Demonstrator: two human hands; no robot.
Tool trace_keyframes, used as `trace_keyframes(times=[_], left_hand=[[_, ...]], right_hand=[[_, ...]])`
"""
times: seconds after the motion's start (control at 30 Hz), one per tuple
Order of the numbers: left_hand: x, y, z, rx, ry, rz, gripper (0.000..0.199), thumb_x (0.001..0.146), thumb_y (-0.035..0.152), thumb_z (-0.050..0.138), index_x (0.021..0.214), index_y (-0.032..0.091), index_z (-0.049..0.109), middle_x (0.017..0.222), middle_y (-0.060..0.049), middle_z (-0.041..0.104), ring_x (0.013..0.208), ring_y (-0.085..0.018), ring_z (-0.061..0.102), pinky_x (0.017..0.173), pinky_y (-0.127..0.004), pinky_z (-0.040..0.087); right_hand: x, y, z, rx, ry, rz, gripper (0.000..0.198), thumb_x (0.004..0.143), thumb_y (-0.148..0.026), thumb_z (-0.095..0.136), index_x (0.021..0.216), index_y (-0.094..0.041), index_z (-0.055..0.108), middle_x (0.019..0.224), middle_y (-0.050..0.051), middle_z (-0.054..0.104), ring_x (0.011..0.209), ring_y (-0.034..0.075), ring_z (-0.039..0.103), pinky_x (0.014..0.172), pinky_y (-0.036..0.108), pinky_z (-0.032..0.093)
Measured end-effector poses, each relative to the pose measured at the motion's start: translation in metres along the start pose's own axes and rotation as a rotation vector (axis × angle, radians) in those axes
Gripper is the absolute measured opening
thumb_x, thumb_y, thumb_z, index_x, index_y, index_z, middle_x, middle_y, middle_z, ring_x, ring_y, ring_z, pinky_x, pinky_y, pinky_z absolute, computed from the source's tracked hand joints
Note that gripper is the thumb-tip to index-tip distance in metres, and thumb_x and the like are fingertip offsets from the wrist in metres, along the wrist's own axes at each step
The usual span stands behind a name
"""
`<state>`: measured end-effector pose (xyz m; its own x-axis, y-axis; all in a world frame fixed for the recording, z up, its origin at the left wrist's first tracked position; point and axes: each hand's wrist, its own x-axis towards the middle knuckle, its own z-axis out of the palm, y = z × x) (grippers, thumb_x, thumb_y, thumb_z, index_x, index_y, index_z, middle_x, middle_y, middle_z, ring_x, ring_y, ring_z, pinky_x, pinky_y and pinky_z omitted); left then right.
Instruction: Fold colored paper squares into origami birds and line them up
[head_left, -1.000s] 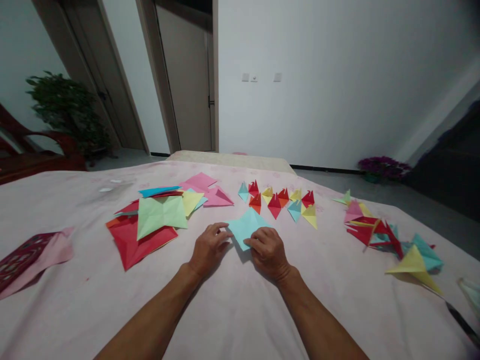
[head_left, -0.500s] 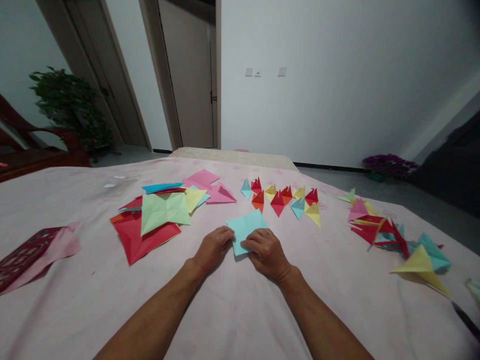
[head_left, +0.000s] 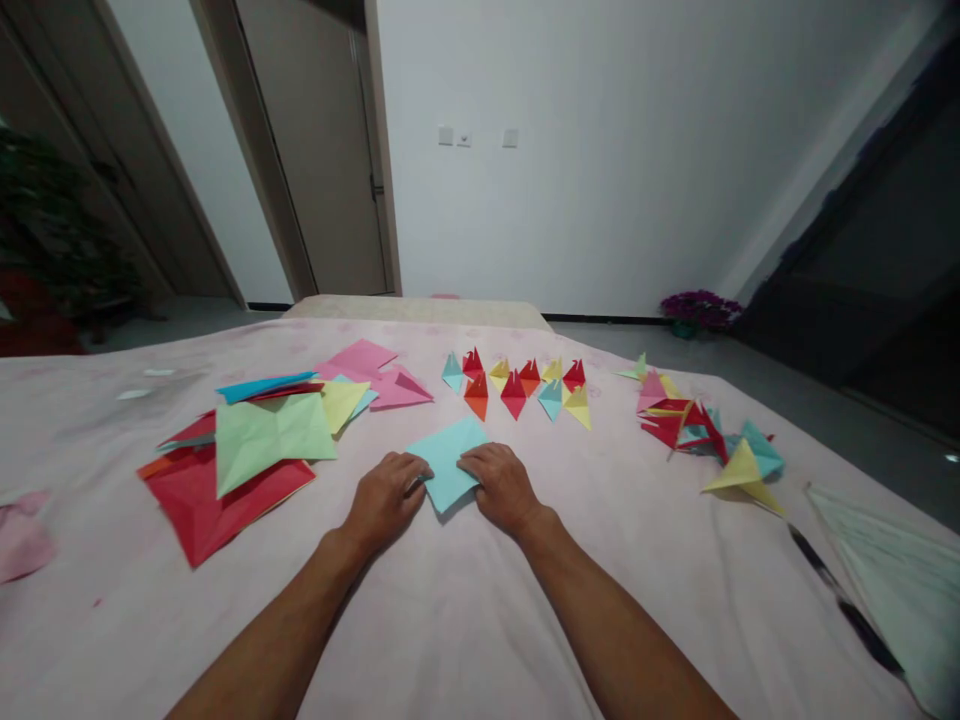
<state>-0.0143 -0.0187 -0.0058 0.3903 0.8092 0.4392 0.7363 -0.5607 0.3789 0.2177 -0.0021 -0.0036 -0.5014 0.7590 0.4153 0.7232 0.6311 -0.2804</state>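
Observation:
A light blue sheet of folding paper [head_left: 448, 455] lies at the middle of the table, turned so that one corner points toward me. My left hand [head_left: 390, 497] grips its left edge between thumb and fingers. On the opposite edge, my right hand [head_left: 501, 485] is closed the same way, thumb underneath or hidden from me. Beyond the sheet stand several small folded paper cranes [head_left: 514, 395] in red, orange, yellow and blue, set in two rough rows.
Left of my hands lies a pile of coloured papers, with a green sheet [head_left: 274, 435] over a red one [head_left: 217, 510]. Larger folded papers [head_left: 686, 425] are heaped at the right. A black pen [head_left: 844, 600] lies beside a pale green sheet [head_left: 900, 590]. Pink cloth [head_left: 420, 640] covers the table.
My view has swung to the right, bringing the pen and pale green sheet into sight. The blue paper has turned slightly, and my right hand has shifted up along its right edge.

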Motion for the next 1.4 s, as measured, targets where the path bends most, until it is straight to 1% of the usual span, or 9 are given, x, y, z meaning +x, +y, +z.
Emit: trace_keyframes(times=[0.13, 0.4, 0.5, 0.63, 0.73, 0.87, 1.1, 1.27, 1.4], left_hand=[[-0.002, -0.005, 0.003, 0.021, -0.009, -0.014, 0.016, 0.087, 0.018, 0.056, 0.097, 0.025, 0.066, 0.104, -0.003, 0.069, 0.096, -0.021, 0.058, 0.084, -0.035, 0.048], [-0.004, -0.007, 0.002, 0.032, -0.014, -0.015, 0.015, 0.088, 0.016, 0.055, 0.096, 0.023, 0.065, 0.097, -0.004, 0.068, 0.093, -0.021, 0.058, 0.081, -0.033, 0.048], [-0.004, -0.007, -0.001, 0.013, -0.008, -0.028, 0.016, 0.086, 0.016, 0.057, 0.096, 0.024, 0.066, 0.1, -0.004, 0.068, 0.094, -0.02, 0.059, 0.083, -0.033, 0.048], [-0.003, -0.006, -0.004, -0.02, 0.007, -0.07, 0.016, 0.083, 0.017, 0.061, 0.095, 0.024, 0.068, 0.102, -0.004, 0.067, 0.097, -0.02, 0.059, 0.085, -0.033, 0.049], [-0.002, -0.005, -0.006, -0.046, 0.012, -0.088, 0.017, 0.081, 0.016, 0.063, 0.094, 0.025, 0.069, 0.103, -0.004, 0.066, 0.097, -0.02, 0.06, 0.085, -0.033, 0.049], [0.0, -0.005, -0.009, -0.072, -0.002, -0.1, 0.016, 0.079, 0.017, 0.064, 0.093, 0.025, 0.069, 0.101, -0.003, 0.065, 0.095, -0.019, 0.06, 0.084, -0.031, 0.049], [0.003, -0.006, -0.01, -0.082, -0.039, -0.134, 0.014, 0.079, 0.021, 0.066, 0.093, 0.025, 0.069, 0.1, -0.003, 0.063, 0.092, -0.019, 0.059, 0.08, -0.03, 0.048], [0.004, -0.008, -0.007, -0.097, -0.023, -0.18, 0.012, 0.083, 0.019, 0.061, 0.091, 0.024, 0.069, 0.097, -0.003, 0.062, 0.088, -0.017, 0.06, 0.072, -0.026, 0.047], [0.004, -0.01, -0.006, -0.119, -0.014, -0.189, 0.01, 0.084, 0.02, 0.061, 0.09, 0.024, 0.068, 0.096, -0.002, 0.062, 0.084, -0.016, 0.059, 0.07, -0.025, 0.046]], right_hand=[[-0.002, 0.0, 0.0, 0.001, 0.0, 0.045, 0.048, 0.066, -0.005, 0.057, 0.109, -0.022, 0.069, 0.114, 0.006, 0.069, 0.109, 0.023, 0.056, 0.099, 0.038, 0.038], [-0.004, 0.002, 0.002, -0.005, 0.016, 0.061, 0.047, 0.067, -0.012, 0.059, 0.111, -0.021, 0.07, 0.12, 0.007, 0.068, 0.113, 0.023, 0.057, 0.103, 0.038, 0.036], [-0.005, 0.004, 0.002, 0.003, 0.037, 0.042, 0.05, 0.064, -0.01, 0.058, 0.112, -0.021, 0.07, 0.12, 0.007, 0.068, 0.113, 0.024, 0.057, 0.103, 0.039, 0.036], [-0.005, 0.003, -0.002, 0.028, 0.082, -0.001, 0.049, 0.063, -0.008, 0.058, 0.109, -0.021, 0.07, 0.113, 0.007, 0.069, 0.108, 0.024, 0.058, 0.1, 0.04, 0.037], [-0.004, 0.0, -0.007, 0.025, 0.071, -0.036, 0.041, 0.066, -0.01, 0.059, 0.102, -0.022, 0.071, 0.105, 0.006, 0.07, 0.101, 0.023, 0.058, 0.092, 0.039, 0.039], [-0.003, -0.003, -0.011, -0.011, 0.037, -0.013, 0.03, 0.069, -0.013, 0.06, 0.094, -0.023, 0.073, 0.096, 0.005, 0.069, 0.092, 0.023, 0.056, 0.084, 0.037, 0.039], [0.0, 0.0, -0.009, -0.012, 0.043, 0.03, 0.029, 0.07, -0.011, 0.062, 0.094, -0.023, 0.073, 0.096, 0.005, 0.068, 0.091, 0.022, 0.054, 0.082, 0.036, 0.039], [0.003, 0.002, -0.009, 0.027, 0.071, 0.052, 0.012, 0.082, -0.018, 0.062, 0.083, -0.023, 0.073, 0.089, 0.003, 0.068, 0.085, 0.019, 0.055, 0.079, 0.033, 0.04], [0.004, 0.005, -0.009, 0.04, 0.069, 0.051, 0.011, 0.084, -0.02, 0.062, 0.078, -0.022, 0.071, 0.087, 0.002, 0.068, 0.084, 0.018, 0.056, 0.078, 0.032, 0.041]])
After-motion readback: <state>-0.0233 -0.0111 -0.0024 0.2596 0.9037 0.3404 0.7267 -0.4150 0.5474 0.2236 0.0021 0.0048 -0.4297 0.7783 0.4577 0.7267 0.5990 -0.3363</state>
